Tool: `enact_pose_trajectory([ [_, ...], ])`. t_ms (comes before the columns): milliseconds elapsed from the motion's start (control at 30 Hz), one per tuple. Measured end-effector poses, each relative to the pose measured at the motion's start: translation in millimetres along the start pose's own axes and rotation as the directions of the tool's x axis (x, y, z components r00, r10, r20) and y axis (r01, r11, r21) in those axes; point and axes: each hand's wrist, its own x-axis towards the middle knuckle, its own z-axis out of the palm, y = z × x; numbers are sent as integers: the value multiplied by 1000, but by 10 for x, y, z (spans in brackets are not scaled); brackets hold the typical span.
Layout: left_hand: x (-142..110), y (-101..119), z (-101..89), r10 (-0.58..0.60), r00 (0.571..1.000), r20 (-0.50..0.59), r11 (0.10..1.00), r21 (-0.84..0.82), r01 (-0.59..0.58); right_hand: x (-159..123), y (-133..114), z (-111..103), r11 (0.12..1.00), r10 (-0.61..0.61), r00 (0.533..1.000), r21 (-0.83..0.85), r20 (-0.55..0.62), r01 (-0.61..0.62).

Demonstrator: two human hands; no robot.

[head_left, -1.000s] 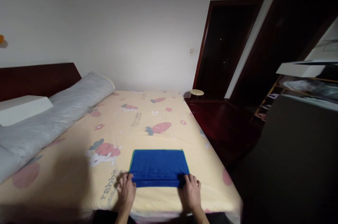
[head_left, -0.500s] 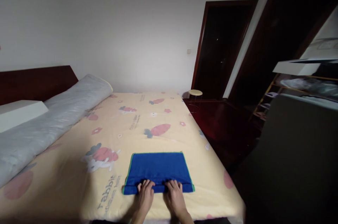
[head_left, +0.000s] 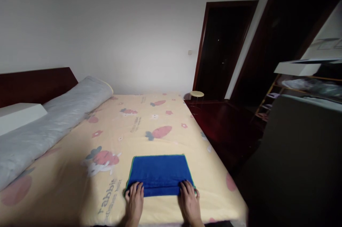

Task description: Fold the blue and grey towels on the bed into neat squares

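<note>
A blue towel (head_left: 160, 170) with green edging lies flat on the bed, its near edge turned over into a narrow fold. My left hand (head_left: 135, 198) is at the left end of this fold, fingers curled over it and the thumb out to the side. At the right end, my right hand (head_left: 190, 198) has its fingers bent over the fold in the same way, thumb towards the corner. Both near corners of the towel are partly covered by my hands.
The bed sheet (head_left: 139, 130) is pale yellow with carrots and rabbits. A grey rolled mattress or pad (head_left: 66, 109) and a white box (head_left: 21, 116) lie on the left. Beyond the bed's right edge are a round stool (head_left: 197, 94), a dark panel (head_left: 301, 155) and a shelf rack (head_left: 272, 91).
My hands have moved apart, from near the middle of the towel's fold out to its two ends. The towel stays in about the same place.
</note>
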Motion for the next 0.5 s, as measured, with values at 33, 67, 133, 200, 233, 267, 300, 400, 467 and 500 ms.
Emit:
enact_pose_trajectory([
  [33, -19, 113, 23, 54, 998, 16, 998, -35, -54, 4, -106, 6, 998, -57, 998, 42, 30, 56],
  [67, -41, 238, 52, 125, 991, 43, 989, -81, -121, 15, -229, 10, 989, -122, 990, 94, 69, 116],
  [133, -83, 476, 121, 256, 963, 91, 957, -166, -238, 54, -479, 20, 961, -224, 964, 199, 144, 194],
  [200, -110, 619, 193, 305, 946, 113, 941, -185, -282, 97, -647, 41, 949, -246, 950, 248, 194, 195],
  [233, -113, 632, 223, 306, 944, 121, 944, -171, -284, 115, -672, 56, 952, -233, 950, 246, 209, 180],
  [267, -111, 600, 246, 296, 947, 128, 950, -147, -277, 127, -651, 72, 962, -204, 955, 226, 216, 155],
  [300, -102, 524, 259, 272, 953, 136, 959, -116, -258, 132, -582, 87, 974, -160, 964, 190, 214, 119],
  [400, -52, 96, 221, 129, 984, 127, 992, -9, -128, 109, -167, 101, 999, 19, 985, 46, 171, -27],
  [467, -8, -233, 144, 39, 996, 85, 998, 40, -43, 76, 144, 72, 994, 107, 983, -27, 147, -104],
  [500, 14, -367, 99, -6, 998, 55, 998, 56, 3, 62, 264, 49, 991, 131, 981, -49, 142, -125],
])
